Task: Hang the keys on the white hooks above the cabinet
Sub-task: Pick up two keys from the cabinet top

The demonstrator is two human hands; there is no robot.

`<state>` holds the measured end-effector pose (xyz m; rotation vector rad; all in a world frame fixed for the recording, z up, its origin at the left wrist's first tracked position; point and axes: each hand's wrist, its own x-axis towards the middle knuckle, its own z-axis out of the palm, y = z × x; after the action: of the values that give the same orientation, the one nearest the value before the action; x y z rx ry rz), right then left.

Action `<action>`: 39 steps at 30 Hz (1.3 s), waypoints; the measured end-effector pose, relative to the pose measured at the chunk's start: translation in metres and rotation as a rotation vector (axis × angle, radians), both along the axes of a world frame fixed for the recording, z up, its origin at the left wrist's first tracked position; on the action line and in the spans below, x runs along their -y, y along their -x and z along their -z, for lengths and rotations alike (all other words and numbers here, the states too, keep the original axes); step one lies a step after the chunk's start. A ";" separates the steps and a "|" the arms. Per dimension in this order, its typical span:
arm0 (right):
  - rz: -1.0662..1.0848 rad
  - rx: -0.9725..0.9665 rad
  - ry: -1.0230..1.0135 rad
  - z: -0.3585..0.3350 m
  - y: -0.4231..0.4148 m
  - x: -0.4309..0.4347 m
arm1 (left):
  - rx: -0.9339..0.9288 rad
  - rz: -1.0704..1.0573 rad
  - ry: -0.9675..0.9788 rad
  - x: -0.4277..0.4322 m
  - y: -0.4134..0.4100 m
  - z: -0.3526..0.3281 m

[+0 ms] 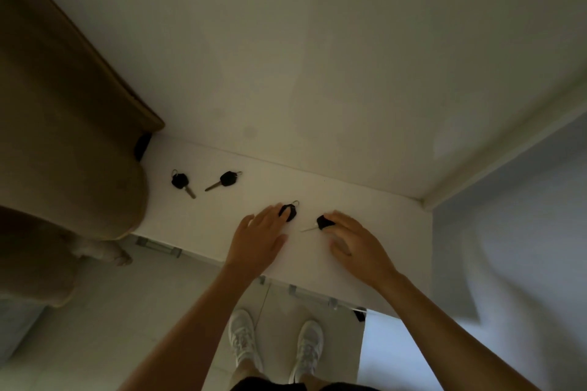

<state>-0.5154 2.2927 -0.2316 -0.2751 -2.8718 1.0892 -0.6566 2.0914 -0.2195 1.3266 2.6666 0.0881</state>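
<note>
Left hand (pixel 259 236) is down flat over the white cabinet top (pixel 222 216), fingers spread and loose, fingertips (pixel 275 210) right at the black head of the third key (pixel 288 212). They touch it or very nearly; nothing is gripped, the palm is open. That key's ring pokes out on the far side, clear of the fingers.

Right hand (pixel 355 240) comes in from the other side, also palm down, fingers curled lightly over the head of the fourth key (pixel 322 223). Whether it has pinched the key or only rests on it, I cannot tell: the fingers hide the contact. The blade of that key sticks out toward the left hand, lying flat on the top. A ring shows on one finger of this hand.

Moving outward: two more keys lie untouched, well to the left, near the back edge. The first key (pixel 181 182) sits closest to the brown cushion (pixel 70 143), blade pointing toward the camera. The second key (pixel 226 180) lies just beside it, blade angled toward the first one. Both have black heads and small rings.

All four keys are on the cabinet top. The wall (pixel 317 57) rises plain behind them; the hooks are not in view.

Below the front edge, metal handles (pixel 158 247) show along the cabinet, and white shoes (pixel 243 336) stand on the floor.
</note>
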 end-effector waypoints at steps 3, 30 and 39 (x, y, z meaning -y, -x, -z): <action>0.140 -0.106 -0.088 0.001 0.005 0.002 | 0.004 -0.008 -0.002 -0.001 0.000 -0.001; 0.415 -0.251 0.255 -0.022 0.037 0.003 | 0.160 -0.216 -0.251 -0.055 0.023 0.005; 0.434 -0.273 0.321 -0.032 0.041 0.002 | 0.210 -0.376 -0.253 -0.065 0.030 0.005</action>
<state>-0.5563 2.2909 -0.1998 -0.6694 -2.2473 1.3591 -0.6870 2.1568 -0.2242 0.7960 2.7473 0.5916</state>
